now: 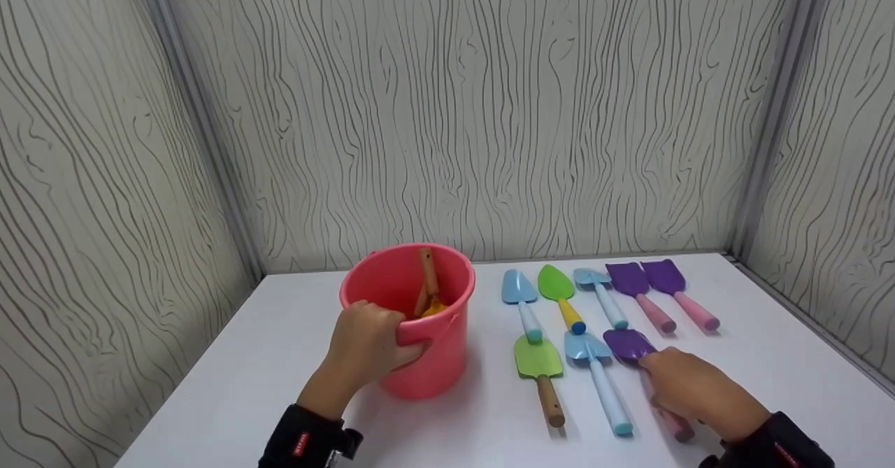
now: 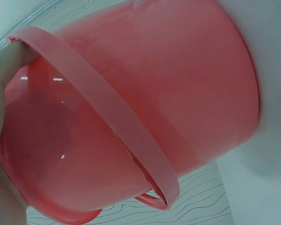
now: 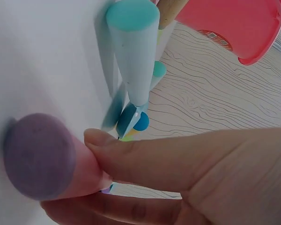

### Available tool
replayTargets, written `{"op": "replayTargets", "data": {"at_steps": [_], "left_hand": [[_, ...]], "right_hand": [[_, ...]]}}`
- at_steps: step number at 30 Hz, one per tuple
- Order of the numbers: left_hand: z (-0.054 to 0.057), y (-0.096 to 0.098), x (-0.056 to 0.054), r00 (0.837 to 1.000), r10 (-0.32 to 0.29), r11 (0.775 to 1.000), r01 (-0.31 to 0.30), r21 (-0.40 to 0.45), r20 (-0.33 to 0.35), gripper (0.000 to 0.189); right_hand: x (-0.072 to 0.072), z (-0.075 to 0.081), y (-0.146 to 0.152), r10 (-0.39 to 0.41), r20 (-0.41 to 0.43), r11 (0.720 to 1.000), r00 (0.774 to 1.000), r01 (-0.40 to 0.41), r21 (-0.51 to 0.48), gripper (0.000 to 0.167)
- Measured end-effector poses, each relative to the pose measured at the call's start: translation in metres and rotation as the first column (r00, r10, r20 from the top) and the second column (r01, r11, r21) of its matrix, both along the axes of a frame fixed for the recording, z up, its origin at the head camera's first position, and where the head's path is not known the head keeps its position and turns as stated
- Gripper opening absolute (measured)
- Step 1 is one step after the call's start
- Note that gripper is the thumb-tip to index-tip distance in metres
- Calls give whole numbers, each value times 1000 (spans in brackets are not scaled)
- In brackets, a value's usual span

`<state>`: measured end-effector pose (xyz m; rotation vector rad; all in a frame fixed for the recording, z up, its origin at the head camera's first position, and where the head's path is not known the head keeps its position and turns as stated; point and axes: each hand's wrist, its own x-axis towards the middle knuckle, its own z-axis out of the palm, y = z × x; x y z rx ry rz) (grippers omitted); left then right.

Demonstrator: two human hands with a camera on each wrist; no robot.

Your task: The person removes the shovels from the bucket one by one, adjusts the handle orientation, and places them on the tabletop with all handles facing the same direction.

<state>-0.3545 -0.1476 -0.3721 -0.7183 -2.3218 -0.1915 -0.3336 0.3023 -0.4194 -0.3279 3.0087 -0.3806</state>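
Note:
A pink bucket (image 1: pixel 426 373) stands on the white table at the centre. My left hand (image 1: pixel 369 338) grips its near-left rim, with the thumb on the outer wall beneath the lip. The bucket's hanging handle (image 2: pixel 107 105) crosses the outer wall in the left wrist view. Wooden handles (image 1: pixel 428 270) and a bit of yellow show inside the bucket. At the right, my right hand (image 1: pixel 703 387) pinches a purple trowel (image 1: pixel 628 344) by its pink handle (image 3: pixel 42 157). Thumb and fingers lie on opposite sides of that handle, which appears close to the tabletop.
Left of the purple trowel lie a light blue trowel (image 1: pixel 607 391) and a green one with a brown handle (image 1: pixel 538 357). Behind them are a light blue trowel (image 1: pixel 519 287), a green one (image 1: pixel 556 284), another light blue tool (image 1: pixel 593 277) and two purple trowels (image 1: pixel 664 277). Patterned panels (image 1: pixel 489 118) surround the table.

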Motion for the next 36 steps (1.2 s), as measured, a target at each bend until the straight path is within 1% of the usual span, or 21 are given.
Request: {"op": "replayTargets", "data": {"at_steps": [3,5,12,19,26,33,35,36], "left_hand": [[-1,0,0,1000,-9,1000,9,-3,-25,45],[-1,0,-1,999,-14,1000,14,0,-29,44],[0,-1,0,999,-22,1000,22,3,-28,44],[0,-1,0,1000,-7,1000,7,-3,-12,46],[0,0,0,1000,-2,1000,1,-16,-26,47],[1,0,2,1000,11,1000,-11,-8,15,46],[1,0,2,1000,5,1000,-5,-3,20,45],[1,0,2,1000,2,1000,-2,-2,21,45]], "right_hand": [[-2,-3,1,0,-29,1000,1000,0,-6,20],[-3,-4,2,-6,-23,1000,1000,5,-13,18],[-4,-2,1,-30,16,999,999,31,-40,19],[-3,0,1,-50,59,998,997,52,-34,20],[-4,2,0,-65,91,997,994,68,-27,21],[-3,3,1,-21,64,1000,998,20,12,42],[-2,5,2,-10,57,1000,998,8,26,42],[-2,7,2,-4,50,999,999,3,33,39]]}}
